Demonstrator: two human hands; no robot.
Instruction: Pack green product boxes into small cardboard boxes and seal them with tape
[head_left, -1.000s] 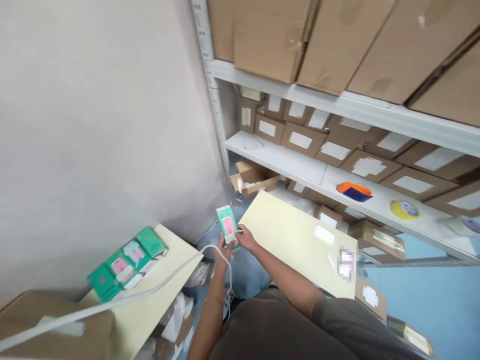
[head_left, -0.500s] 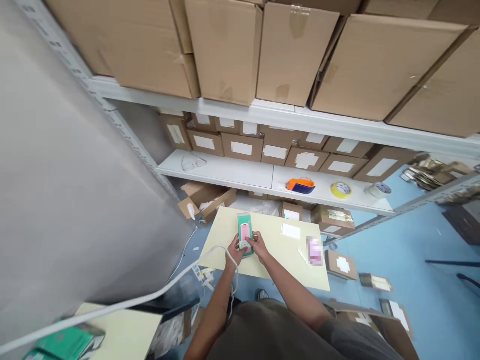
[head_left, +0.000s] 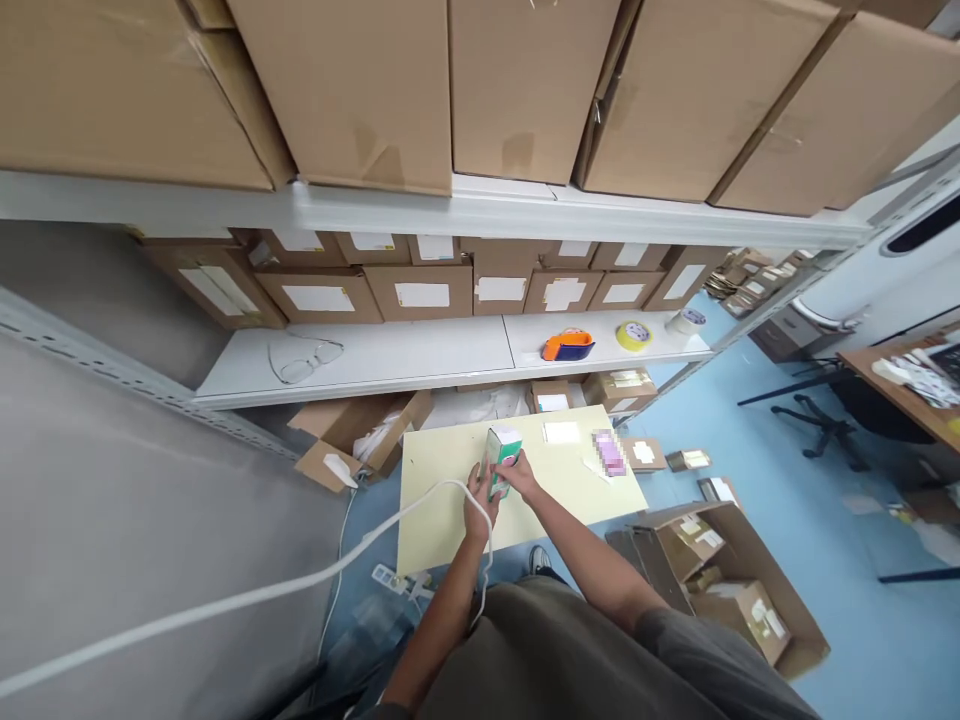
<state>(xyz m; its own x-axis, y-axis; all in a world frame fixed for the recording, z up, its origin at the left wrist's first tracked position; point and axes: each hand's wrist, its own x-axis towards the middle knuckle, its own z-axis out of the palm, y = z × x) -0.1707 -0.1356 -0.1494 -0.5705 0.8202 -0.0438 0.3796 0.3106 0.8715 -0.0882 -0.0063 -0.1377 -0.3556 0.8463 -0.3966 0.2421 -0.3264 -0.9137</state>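
Both hands, left [head_left: 478, 503] and right [head_left: 523, 478], are clamped on the green box [head_left: 501, 452]. It's upright over mid-desk [head_left: 439, 500]; can't tell if it touches. Cable [head_left: 300, 583] loops past the left wrist. Step looks like turning or checking the box in hand. Any set-down calls for the bare patch left of the label [head_left: 562, 432], clear of the cable.

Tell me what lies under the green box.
The pale yellow tabletop lies under the green box. The left hand and right hand cover its lower end, so contact is hidden.
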